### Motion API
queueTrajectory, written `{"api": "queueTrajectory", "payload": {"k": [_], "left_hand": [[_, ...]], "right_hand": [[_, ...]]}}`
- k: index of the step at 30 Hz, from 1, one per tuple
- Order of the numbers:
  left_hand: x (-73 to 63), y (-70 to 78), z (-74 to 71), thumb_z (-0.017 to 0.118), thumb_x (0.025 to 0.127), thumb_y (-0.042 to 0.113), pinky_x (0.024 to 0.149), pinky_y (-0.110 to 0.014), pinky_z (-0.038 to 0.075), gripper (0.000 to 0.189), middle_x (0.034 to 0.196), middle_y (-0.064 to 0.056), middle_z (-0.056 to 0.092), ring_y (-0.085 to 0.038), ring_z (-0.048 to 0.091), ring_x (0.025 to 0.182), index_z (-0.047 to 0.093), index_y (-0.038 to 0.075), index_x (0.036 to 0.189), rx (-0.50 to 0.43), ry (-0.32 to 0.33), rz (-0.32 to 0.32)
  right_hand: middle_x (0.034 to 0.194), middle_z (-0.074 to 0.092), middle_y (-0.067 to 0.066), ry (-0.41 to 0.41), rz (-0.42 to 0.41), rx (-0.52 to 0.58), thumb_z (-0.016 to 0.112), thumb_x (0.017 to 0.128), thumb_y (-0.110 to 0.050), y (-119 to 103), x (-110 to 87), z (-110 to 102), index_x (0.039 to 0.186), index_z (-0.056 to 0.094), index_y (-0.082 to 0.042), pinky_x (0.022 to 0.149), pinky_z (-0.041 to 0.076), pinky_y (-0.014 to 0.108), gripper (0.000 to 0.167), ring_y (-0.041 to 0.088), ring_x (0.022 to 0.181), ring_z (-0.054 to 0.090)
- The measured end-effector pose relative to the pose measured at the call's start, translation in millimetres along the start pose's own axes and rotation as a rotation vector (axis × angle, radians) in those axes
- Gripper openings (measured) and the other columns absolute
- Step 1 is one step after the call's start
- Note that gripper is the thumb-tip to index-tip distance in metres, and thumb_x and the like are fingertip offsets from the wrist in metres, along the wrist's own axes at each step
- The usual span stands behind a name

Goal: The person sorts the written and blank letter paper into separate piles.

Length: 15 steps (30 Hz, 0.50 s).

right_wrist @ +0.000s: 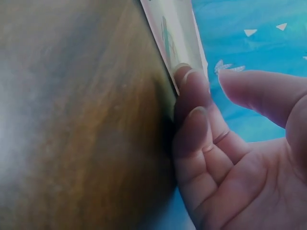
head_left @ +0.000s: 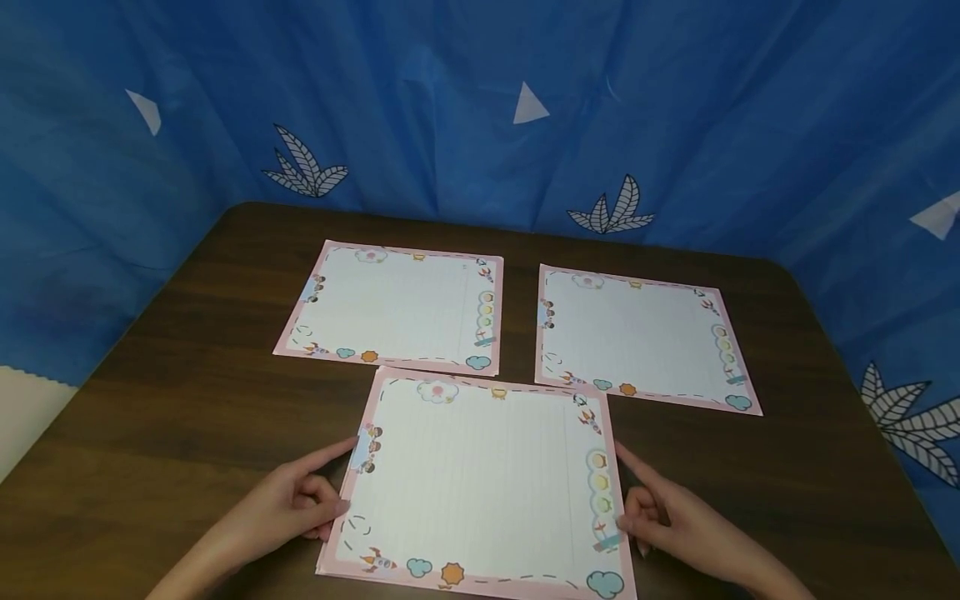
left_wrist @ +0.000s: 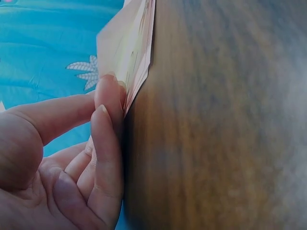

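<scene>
A stack of pink-bordered lined paper with cartoon pictures lies at the near middle of the table; several sheet edges show in the left wrist view. My left hand pinches its left edge, index finger stretched along the side and thumb at the rim. At the right edge, my right hand touches the paper with its fingertips. In the right wrist view its thumb stands apart from the paper, while the other fingers bend beside the edge. The undersides of the sheets are hidden.
Two matching sheets or stacks lie farther back: one paper at left, another paper at right. The near stack's top edge comes close to both. The dark wooden table meets a blue patterned curtain behind it.
</scene>
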State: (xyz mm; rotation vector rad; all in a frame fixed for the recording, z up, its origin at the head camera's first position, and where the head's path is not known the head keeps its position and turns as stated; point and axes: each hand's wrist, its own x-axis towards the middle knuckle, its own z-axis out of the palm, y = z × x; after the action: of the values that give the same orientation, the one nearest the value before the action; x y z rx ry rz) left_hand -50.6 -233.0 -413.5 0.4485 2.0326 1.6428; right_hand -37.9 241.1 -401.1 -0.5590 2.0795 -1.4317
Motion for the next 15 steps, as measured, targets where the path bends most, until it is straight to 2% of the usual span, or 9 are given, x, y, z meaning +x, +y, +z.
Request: {"api": "queueTrajectory", "payload": {"k": [5,7,10,15], "left_hand": [[0.4,1.9,2.8,0.065,0.087,0.004,0.051,-0.032,0.051,0.072,0.069,-0.004,0.061,-0.018,0.057,0.053,0.022,-0.010,0.142,0.060,0.028,0.009],[0.6,3.6,4.1,0.066,0.087,0.006,0.051,-0.032,0.051,0.073,0.068,-0.003,0.059,-0.017,0.057,0.053,0.022,-0.009,0.143,0.077,0.040,-0.012],[0.7,6.1,5.6,0.066,0.088,0.008,0.051,-0.033,0.051,0.074,0.066,-0.002,0.058,-0.016,0.057,0.052,0.021,-0.006,0.145,0.106,0.051,-0.040],[1.2,9.7,7.2,0.064,0.090,0.012,0.050,-0.031,0.050,0.072,0.060,0.001,0.055,-0.016,0.055,0.047,0.022,-0.005,0.145,0.179,0.069,-0.053]], "right_hand": [[0.070,0.055,-0.004,0.009,0.035,-0.073,0.054,0.096,-0.013,-4.5,-0.4,0.8,0.148,0.003,0.001,0.052,0.046,0.025,0.075,0.014,0.058,0.055],[0.070,0.055,-0.004,0.011,0.050,-0.097,0.054,0.096,-0.016,-6.3,-0.3,1.0,0.148,0.004,0.000,0.052,0.045,0.024,0.074,0.013,0.058,0.054],[0.070,0.055,-0.004,0.013,0.067,-0.101,0.054,0.096,-0.017,-8.0,0.2,1.2,0.149,0.005,-0.001,0.051,0.045,0.025,0.073,0.013,0.058,0.054],[0.070,0.055,-0.003,0.021,0.075,-0.107,0.054,0.096,-0.017,-8.0,0.7,1.7,0.149,0.006,-0.002,0.051,0.045,0.025,0.073,0.013,0.058,0.054]]}}
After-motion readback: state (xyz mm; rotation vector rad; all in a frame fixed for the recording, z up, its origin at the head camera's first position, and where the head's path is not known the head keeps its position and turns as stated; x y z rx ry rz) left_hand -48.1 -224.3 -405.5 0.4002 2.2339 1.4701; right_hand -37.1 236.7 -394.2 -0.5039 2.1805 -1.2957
